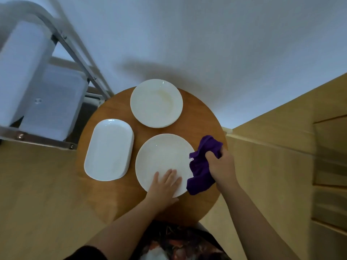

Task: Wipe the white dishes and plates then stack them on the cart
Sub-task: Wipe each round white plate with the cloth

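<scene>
A metal-framed cart [56, 44] fills the upper left of the frame, with pale translucent plastic bins [54, 102] on its shelves; what lies inside them cannot be told, and no dish appears stacked there, so the stacking seems not yet begun. Just right of it, in the centre, stands the round brown wooden tabletop [204, 117], which carries all the white crockery in view.

At centre left of the tabletop sits a stack of white rectangular dishes with rounded corners [109, 149]; edges of more dishes show beneath the top one. At upper centre is a stack of white round deep plates [156, 103], its top plate showing a faint yellowish mark, probably why wiping is needed. In the lower centre lies a single white round flat plate [163, 162], nearest the person and most likely the piece now being wiped.

The left hand [165, 184] lies flat on that plate's near edge with fingers spread and straight, apparently pressing it down so it will not slide. The right hand [221, 166], just beside the plate's right rim, has its fingers curled round a crumpled purple cloth [201, 169], bunched for a firm wiping pad; part of the cloth overlaps the rim.
</scene>
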`<state>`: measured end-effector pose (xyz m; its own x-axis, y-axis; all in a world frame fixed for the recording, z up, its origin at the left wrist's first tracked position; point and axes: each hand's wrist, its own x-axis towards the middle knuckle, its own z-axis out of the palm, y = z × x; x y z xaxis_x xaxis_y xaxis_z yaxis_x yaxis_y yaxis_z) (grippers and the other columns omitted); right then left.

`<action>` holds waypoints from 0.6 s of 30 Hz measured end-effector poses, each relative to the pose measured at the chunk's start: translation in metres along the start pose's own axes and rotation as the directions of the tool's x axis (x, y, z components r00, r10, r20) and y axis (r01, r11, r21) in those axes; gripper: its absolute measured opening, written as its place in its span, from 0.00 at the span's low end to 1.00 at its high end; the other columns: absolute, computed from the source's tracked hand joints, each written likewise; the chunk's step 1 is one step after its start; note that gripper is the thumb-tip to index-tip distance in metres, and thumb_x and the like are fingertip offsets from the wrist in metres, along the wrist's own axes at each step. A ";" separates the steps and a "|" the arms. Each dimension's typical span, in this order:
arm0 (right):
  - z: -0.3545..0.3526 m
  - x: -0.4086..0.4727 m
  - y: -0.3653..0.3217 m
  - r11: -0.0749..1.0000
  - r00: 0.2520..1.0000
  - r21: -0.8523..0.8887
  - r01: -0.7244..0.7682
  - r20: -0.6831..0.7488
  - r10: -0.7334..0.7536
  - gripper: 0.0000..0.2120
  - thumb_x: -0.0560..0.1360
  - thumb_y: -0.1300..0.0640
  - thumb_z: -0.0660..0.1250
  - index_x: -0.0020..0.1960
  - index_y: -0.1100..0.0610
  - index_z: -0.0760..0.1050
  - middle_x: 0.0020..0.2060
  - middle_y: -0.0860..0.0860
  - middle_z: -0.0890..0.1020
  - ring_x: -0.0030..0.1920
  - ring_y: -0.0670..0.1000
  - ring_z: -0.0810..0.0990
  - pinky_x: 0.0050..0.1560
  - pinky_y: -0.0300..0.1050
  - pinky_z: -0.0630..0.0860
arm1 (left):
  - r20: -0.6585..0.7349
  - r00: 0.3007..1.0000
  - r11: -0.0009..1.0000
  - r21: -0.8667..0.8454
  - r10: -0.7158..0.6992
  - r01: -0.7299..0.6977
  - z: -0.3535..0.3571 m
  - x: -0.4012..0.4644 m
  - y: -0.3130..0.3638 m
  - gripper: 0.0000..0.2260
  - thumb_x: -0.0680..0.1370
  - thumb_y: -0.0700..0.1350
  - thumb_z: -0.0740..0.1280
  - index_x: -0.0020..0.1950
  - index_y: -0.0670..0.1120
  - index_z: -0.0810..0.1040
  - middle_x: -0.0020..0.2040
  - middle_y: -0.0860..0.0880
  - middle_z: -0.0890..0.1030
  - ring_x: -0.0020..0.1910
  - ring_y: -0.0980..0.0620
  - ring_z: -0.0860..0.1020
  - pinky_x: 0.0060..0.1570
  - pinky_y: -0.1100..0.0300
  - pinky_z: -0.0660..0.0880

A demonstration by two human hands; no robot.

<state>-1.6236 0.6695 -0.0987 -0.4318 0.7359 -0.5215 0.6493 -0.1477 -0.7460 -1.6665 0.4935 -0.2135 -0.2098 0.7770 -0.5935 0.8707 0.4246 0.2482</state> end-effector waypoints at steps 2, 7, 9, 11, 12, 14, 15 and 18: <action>0.003 0.005 0.001 1.000 1.000 -0.015 -0.020 0.010 0.021 0.06 0.71 0.62 0.64 0.38 0.53 0.71 0.31 0.49 0.76 0.33 0.49 0.74 0.33 0.44 0.70 | -0.008 1.000 0.993 -0.113 0.023 -0.024 -0.012 -0.001 -0.008 0.32 0.77 0.65 0.56 0.76 0.52 0.54 0.78 0.48 0.53 0.77 0.46 0.50 0.73 0.43 0.47; 0.019 0.021 -0.004 0.999 0.998 -0.012 -0.041 0.042 0.042 0.06 0.72 0.62 0.63 0.39 0.53 0.72 0.33 0.51 0.77 0.33 0.49 0.75 0.33 0.43 0.71 | -0.399 0.799 0.761 -0.639 -0.449 0.109 -0.074 0.015 -0.074 0.17 0.78 0.52 0.64 0.64 0.47 0.75 0.60 0.48 0.78 0.60 0.50 0.75 0.59 0.60 0.66; 0.028 0.028 -0.009 0.999 0.998 -0.003 -0.034 0.059 0.034 0.06 0.72 0.63 0.63 0.39 0.52 0.71 0.32 0.50 0.77 0.33 0.48 0.74 0.32 0.41 0.70 | -0.376 0.681 0.656 -0.727 -0.628 0.204 -0.100 0.034 -0.113 0.12 0.79 0.47 0.64 0.59 0.43 0.77 0.54 0.45 0.79 0.53 0.47 0.77 0.51 0.60 0.69; 0.039 0.035 -0.016 0.999 0.997 0.014 -0.030 0.075 0.028 0.06 0.72 0.63 0.63 0.39 0.53 0.72 0.32 0.50 0.77 0.33 0.48 0.74 0.32 0.41 0.70 | -0.250 0.609 0.519 -0.794 -0.752 0.315 -0.119 0.057 -0.147 0.13 0.79 0.48 0.63 0.59 0.41 0.75 0.55 0.43 0.78 0.52 0.46 0.78 0.51 0.58 0.72; 0.045 0.039 -0.020 0.999 0.996 0.022 -0.028 0.085 0.027 0.06 0.72 0.63 0.63 0.40 0.53 0.72 0.33 0.50 0.78 0.33 0.49 0.74 0.32 0.41 0.70 | -0.185 0.596 0.465 -0.808 -0.782 0.360 -0.124 0.067 -0.161 0.15 0.79 0.48 0.63 0.61 0.40 0.74 0.57 0.42 0.78 0.53 0.45 0.78 0.53 0.56 0.74; 0.059 0.050 -0.029 0.999 0.995 0.029 -0.020 0.100 0.017 0.06 0.72 0.63 0.63 0.41 0.53 0.73 0.34 0.51 0.78 0.35 0.48 0.75 0.34 0.41 0.71 | -0.099 0.598 0.423 -0.798 -0.795 0.430 -0.128 0.084 -0.178 0.18 0.79 0.49 0.63 0.63 0.39 0.72 0.59 0.40 0.76 0.55 0.44 0.77 0.55 0.54 0.74; 0.066 0.056 -0.034 1.000 0.994 0.026 -0.010 0.105 0.007 0.06 0.73 0.63 0.63 0.41 0.53 0.73 0.35 0.51 0.78 0.35 0.48 0.75 0.34 0.41 0.71 | -0.076 0.602 0.415 -0.791 -0.795 0.448 -0.129 0.090 -0.182 0.19 0.79 0.50 0.64 0.65 0.39 0.70 0.61 0.40 0.76 0.57 0.43 0.77 0.55 0.55 0.73; 0.086 0.076 -0.049 1.000 0.993 0.011 0.022 0.114 -0.024 0.07 0.73 0.63 0.63 0.41 0.51 0.71 0.36 0.50 0.78 0.36 0.48 0.75 0.35 0.39 0.72 | -0.022 0.590 0.368 -0.801 -0.807 0.473 -0.130 0.103 -0.192 0.23 0.78 0.51 0.66 0.67 0.39 0.67 0.61 0.40 0.76 0.58 0.42 0.76 0.53 0.55 0.73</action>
<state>-1.7420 0.6760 -0.1371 -0.5152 0.6594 -0.5475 0.6327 -0.1383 -0.7620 -1.9131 0.5521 -0.2230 -0.8363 0.1257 -0.5337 -0.1354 0.8959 0.4232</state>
